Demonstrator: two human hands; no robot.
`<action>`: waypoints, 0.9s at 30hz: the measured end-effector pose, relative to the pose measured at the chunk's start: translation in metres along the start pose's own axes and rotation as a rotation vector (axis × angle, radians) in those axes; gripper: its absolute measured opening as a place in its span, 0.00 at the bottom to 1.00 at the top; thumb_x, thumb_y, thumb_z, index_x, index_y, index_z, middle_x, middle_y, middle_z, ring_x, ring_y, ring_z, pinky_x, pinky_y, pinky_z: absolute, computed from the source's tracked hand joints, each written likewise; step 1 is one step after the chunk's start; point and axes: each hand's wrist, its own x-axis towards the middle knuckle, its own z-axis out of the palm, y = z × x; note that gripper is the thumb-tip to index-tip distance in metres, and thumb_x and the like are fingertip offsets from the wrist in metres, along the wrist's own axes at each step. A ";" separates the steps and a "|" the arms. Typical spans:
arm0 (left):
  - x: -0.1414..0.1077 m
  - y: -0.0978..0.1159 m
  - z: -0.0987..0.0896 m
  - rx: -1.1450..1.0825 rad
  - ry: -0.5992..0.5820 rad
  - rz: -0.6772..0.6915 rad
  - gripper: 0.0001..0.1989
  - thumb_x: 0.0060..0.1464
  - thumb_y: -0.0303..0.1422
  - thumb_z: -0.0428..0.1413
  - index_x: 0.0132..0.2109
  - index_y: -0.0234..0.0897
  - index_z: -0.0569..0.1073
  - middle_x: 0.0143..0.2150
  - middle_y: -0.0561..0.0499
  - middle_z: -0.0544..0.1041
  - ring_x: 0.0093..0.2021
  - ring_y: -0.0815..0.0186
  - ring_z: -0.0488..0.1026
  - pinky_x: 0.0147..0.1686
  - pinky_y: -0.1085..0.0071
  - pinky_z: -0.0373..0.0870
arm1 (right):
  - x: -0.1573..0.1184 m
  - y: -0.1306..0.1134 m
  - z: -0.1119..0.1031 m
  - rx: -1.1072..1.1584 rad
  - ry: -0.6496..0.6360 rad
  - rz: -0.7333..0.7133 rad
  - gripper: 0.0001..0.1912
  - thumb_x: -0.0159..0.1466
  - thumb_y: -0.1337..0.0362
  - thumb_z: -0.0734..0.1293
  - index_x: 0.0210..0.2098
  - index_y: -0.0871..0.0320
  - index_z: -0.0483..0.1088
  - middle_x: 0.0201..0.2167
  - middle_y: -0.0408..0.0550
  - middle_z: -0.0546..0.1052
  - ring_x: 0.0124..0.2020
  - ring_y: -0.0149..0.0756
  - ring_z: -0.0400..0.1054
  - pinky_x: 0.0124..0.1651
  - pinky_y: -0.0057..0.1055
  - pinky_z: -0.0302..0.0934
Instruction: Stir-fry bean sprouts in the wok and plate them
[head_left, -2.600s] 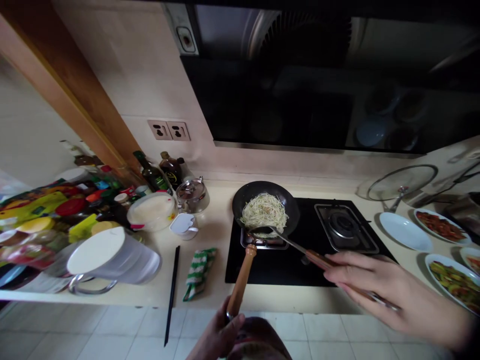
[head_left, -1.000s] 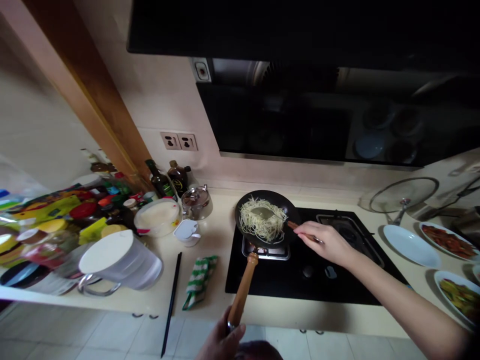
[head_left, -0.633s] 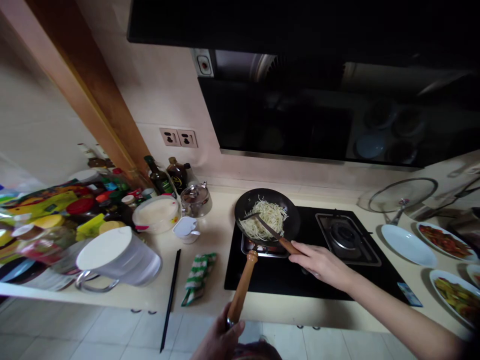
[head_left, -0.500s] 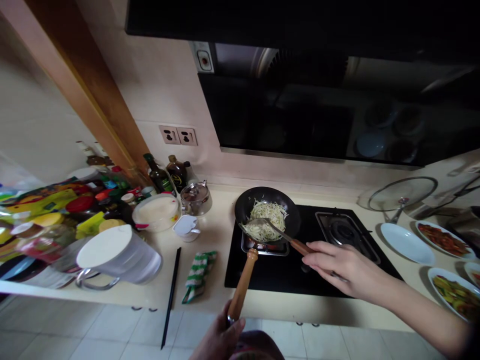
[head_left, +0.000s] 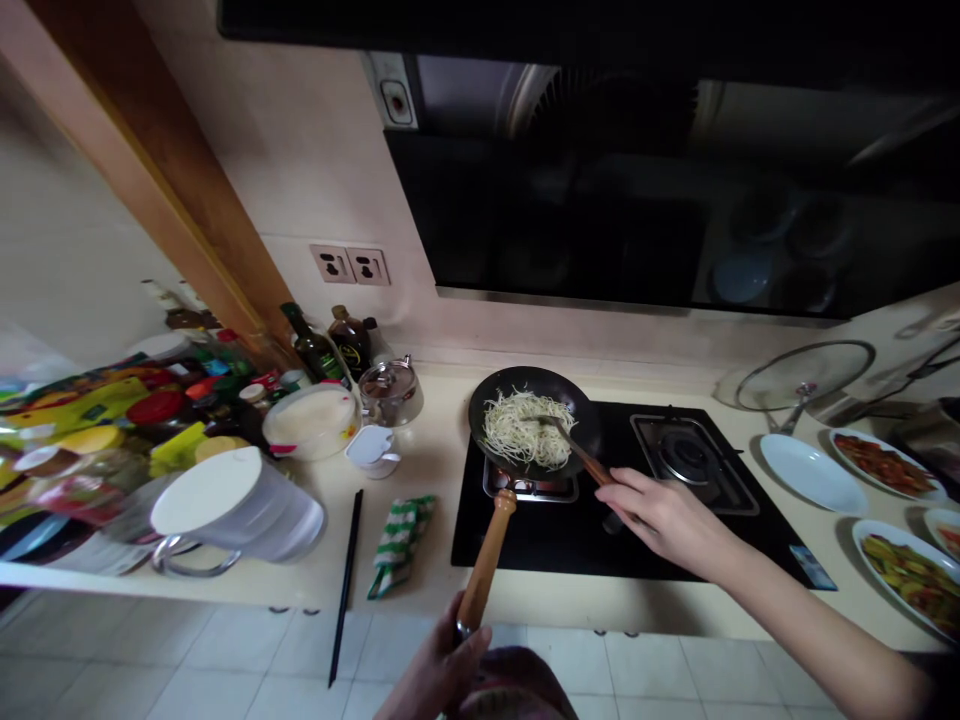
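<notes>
Glass pot lid (head_left: 804, 376); white plate (head_left: 811, 474) just before it

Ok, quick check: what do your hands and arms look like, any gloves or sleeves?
The right hand and left hand are bare, with no gloves. The right forearm is bare, with no watch or bracelet at the wrist, up to a dark patch at the picture's corner, maybe a sleeve, too dim to tell. The left forearm is out of view.
</notes>
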 end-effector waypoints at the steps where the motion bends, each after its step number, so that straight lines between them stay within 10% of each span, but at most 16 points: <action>1: 0.001 0.000 0.001 0.002 -0.007 -0.009 0.47 0.38 0.52 0.65 0.62 0.35 0.61 0.17 0.61 0.61 0.17 0.72 0.57 0.17 0.75 0.49 | -0.004 -0.005 -0.003 0.012 -0.013 0.001 0.15 0.65 0.71 0.57 0.43 0.55 0.73 0.41 0.51 0.76 0.28 0.30 0.73 0.29 0.25 0.67; 7: -0.004 0.006 -0.016 0.117 -0.048 -0.042 0.45 0.42 0.61 0.55 0.61 0.37 0.60 0.21 0.56 0.70 0.18 0.69 0.66 0.19 0.74 0.58 | -0.008 -0.003 0.005 0.030 0.076 0.057 0.14 0.65 0.71 0.58 0.42 0.55 0.74 0.41 0.51 0.77 0.28 0.32 0.74 0.31 0.27 0.70; 12: 0.004 0.022 -0.105 0.689 0.538 0.159 0.29 0.53 0.56 0.44 0.47 0.36 0.67 0.31 0.47 0.77 0.29 0.62 0.75 0.27 0.70 0.68 | -0.019 0.014 0.066 -0.064 0.210 0.132 0.15 0.65 0.71 0.58 0.45 0.56 0.74 0.48 0.57 0.74 0.38 0.39 0.76 0.37 0.32 0.72; 17: 0.019 0.030 -0.176 1.086 0.839 -0.063 0.17 0.59 0.38 0.46 0.46 0.28 0.69 0.42 0.35 0.77 0.46 0.54 0.75 0.43 0.63 0.68 | -0.050 0.015 0.143 0.007 0.132 0.147 0.26 0.59 0.77 0.57 0.53 0.52 0.69 0.53 0.56 0.71 0.40 0.40 0.75 0.37 0.33 0.73; 22: 0.046 0.028 -0.184 1.217 0.838 -0.212 0.15 0.59 0.40 0.53 0.47 0.33 0.71 0.47 0.44 0.75 0.46 0.61 0.74 0.45 0.59 0.70 | -0.062 0.019 0.152 0.053 0.166 0.294 0.30 0.61 0.71 0.58 0.63 0.50 0.57 0.55 0.55 0.70 0.47 0.44 0.73 0.36 0.33 0.74; 27: 0.061 0.041 -0.170 1.380 0.671 -0.158 0.14 0.59 0.37 0.54 0.48 0.33 0.72 0.45 0.47 0.76 0.41 0.63 0.75 0.40 0.61 0.74 | -0.071 0.005 0.127 0.114 0.362 0.426 0.16 0.66 0.60 0.59 0.51 0.53 0.69 0.49 0.53 0.74 0.46 0.43 0.73 0.46 0.39 0.72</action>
